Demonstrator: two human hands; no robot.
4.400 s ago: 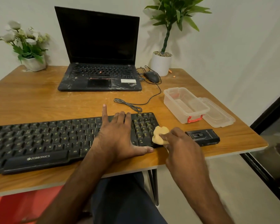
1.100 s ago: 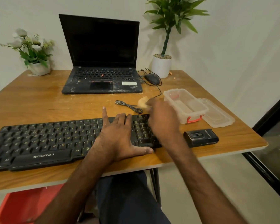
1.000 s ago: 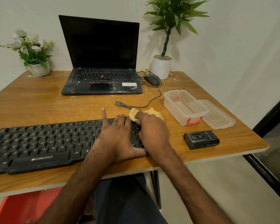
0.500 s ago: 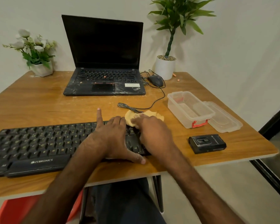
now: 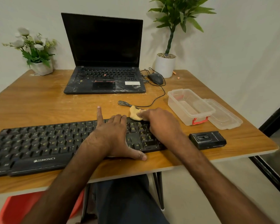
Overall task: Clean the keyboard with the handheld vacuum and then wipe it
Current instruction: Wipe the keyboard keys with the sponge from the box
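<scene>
Open clear box (image 5: 180,110), lid (image 5: 225,115) beside; R hand (image 5: 162,123) grips wad (image 5: 134,114).

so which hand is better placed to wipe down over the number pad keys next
Right. The right hand holds the yellow wipe at the far edge of the keyboard, just above the number pad. The left hand lies flat on the keys, apparently steadying the board, and holds nothing.

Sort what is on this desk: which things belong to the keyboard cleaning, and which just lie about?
Job: keyboard; yellow cloth held by right hand; left hand resting on the keys; black handheld vacuum, apparently.
Lying about: laptop, mouse, clear box, lid, leafy plant, flower pot.
</scene>
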